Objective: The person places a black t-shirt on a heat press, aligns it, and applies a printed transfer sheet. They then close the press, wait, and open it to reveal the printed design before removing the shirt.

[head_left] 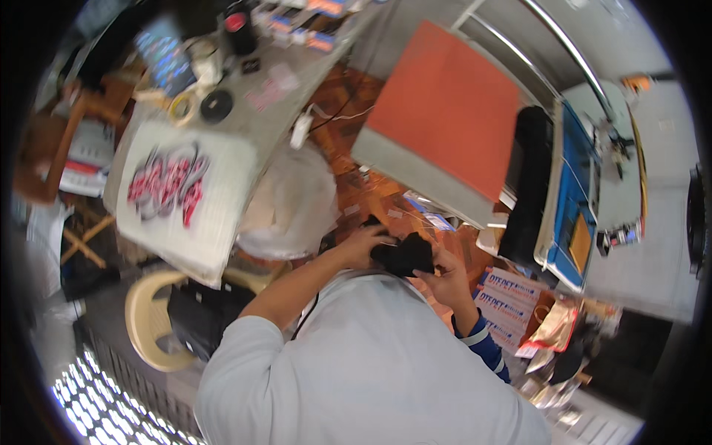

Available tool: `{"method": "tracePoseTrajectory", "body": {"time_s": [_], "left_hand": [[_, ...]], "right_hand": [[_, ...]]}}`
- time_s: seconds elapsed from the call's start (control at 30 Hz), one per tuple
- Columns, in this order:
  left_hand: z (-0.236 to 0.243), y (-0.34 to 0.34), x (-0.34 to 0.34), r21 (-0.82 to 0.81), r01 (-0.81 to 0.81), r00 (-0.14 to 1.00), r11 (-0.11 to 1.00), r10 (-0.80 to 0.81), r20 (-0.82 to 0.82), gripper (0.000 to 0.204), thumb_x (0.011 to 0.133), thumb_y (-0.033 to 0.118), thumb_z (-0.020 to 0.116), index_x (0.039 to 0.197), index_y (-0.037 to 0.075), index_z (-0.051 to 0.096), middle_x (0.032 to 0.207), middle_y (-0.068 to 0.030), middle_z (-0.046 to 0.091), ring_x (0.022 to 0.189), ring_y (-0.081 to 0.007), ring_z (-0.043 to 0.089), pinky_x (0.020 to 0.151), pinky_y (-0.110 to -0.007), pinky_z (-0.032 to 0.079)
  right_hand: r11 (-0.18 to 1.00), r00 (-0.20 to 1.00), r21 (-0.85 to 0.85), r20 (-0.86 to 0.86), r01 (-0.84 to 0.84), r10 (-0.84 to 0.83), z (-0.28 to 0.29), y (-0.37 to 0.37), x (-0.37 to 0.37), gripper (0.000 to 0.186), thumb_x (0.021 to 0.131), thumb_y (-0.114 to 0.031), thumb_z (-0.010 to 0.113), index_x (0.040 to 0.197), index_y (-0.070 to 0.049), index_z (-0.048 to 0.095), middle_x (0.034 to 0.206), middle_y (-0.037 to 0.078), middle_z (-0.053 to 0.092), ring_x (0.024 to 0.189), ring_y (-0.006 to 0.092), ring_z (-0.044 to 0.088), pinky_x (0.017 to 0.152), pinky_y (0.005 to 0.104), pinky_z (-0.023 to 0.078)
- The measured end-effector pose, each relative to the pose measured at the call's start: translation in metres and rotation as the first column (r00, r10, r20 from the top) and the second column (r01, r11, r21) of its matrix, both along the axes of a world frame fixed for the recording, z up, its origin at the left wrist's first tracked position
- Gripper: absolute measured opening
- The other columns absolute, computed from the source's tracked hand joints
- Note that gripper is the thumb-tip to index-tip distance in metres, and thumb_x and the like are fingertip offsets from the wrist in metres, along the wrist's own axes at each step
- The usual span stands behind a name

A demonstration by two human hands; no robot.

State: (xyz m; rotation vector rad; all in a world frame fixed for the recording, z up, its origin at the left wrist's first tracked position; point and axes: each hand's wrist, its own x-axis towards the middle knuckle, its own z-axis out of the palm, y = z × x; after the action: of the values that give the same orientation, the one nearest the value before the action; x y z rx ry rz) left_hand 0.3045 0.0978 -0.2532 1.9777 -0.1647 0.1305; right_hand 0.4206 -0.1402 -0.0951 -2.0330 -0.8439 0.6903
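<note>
Both my hands meet in front of my chest on a black bundle, which looks like folded dark cloth. My left hand grips its left side, with the bare forearm coming out of a white sleeve. My right hand holds its right side; a blue striped cuff shows at the wrist. My white shirt fills the lower middle of the view and hides what is below the bundle.
A heat press with an orange platen stands ahead, beside a black roll and a blue machine. On the left table lie a white cloth with a red and black print and tape rolls. A cream plastic chair holds a black bag.
</note>
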Motion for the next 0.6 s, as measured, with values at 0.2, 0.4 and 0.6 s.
{"method": "tracePoseTrajectory", "body": {"time_s": [0.2, 0.4, 0.6], "left_hand": [[0.047, 0.022, 0.043, 0.084, 0.111, 0.994, 0.990, -0.111, -0.008, 0.036, 0.073, 0.013, 0.087, 0.105, 0.004, 0.073, 0.117, -0.0136, 0.072, 0.119, -0.0380, 0.064, 0.110, -0.050, 0.046], [0.138, 0.047, 0.051, 0.247, 0.262, 0.965, 0.933, -0.251, -0.076, 0.035, 0.074, 0.010, 0.086, 0.102, 0.007, 0.066, 0.097, -0.0161, 0.073, 0.099, -0.0400, 0.070, 0.090, -0.048, 0.054], [0.197, 0.108, 0.083, 0.629, 0.279, 0.865, 0.726, 0.096, -0.493, 0.025, 0.081, 0.022, 0.085, 0.095, 0.009, 0.070, 0.090, -0.0190, 0.074, 0.090, -0.0428, 0.071, 0.075, -0.053, 0.055]], "right_hand": [[0.960, 0.984, -0.221, 0.098, 0.170, -0.152, 0.070, -0.038, 0.035, 0.045, 0.078, 0.003, 0.084, 0.121, -0.001, 0.071, 0.103, 0.012, 0.076, 0.091, 0.0222, 0.071, 0.086, 0.0358, 0.057], [0.936, 0.966, -0.251, -0.007, 0.248, -0.258, 0.093, -0.073, 0.032, 0.040, 0.080, -0.008, 0.082, 0.118, -0.004, 0.069, 0.103, 0.022, 0.075, 0.096, 0.0386, 0.072, 0.083, 0.0434, 0.056], [0.898, 0.982, -0.411, 0.157, 0.159, -0.102, 0.116, -0.077, 0.087, 0.033, 0.077, -0.009, 0.086, 0.105, -0.004, 0.071, 0.096, 0.018, 0.075, 0.088, 0.0349, 0.073, 0.075, 0.0410, 0.056]]}}
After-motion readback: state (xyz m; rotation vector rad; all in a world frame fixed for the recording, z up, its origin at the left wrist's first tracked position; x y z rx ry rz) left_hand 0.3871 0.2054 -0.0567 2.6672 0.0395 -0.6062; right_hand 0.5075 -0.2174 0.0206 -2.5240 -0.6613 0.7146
